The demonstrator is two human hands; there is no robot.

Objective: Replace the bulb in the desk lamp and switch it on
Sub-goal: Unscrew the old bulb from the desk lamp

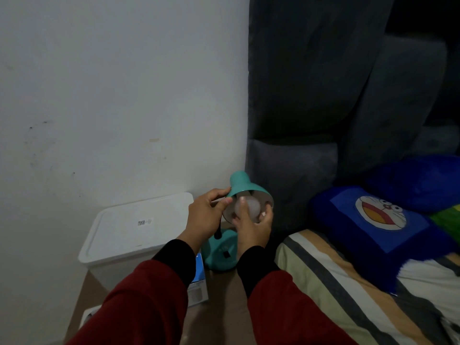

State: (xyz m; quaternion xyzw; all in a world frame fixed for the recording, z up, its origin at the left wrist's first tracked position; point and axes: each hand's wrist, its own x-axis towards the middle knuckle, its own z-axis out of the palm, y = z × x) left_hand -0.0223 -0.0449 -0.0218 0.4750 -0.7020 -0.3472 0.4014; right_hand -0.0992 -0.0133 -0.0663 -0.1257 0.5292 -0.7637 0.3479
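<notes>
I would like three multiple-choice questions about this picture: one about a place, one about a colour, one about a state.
1. Where is the white storage box?
A. on the bed
B. left of the lamp, by the wall
C. on the blue pillow

2. What colour is the lamp shade?
A. teal
B. red
C. yellow

3. What is the state of the bulb?
A. lying on the bed
B. glowing brightly
C. unlit, inside the shade, gripped by the right hand

Key: 1 B, the box stands against the white wall, left of the lamp base. 2 A, shade and base are teal. 3 C, the bulb looks dull while the left hand steadies the shade.
</notes>
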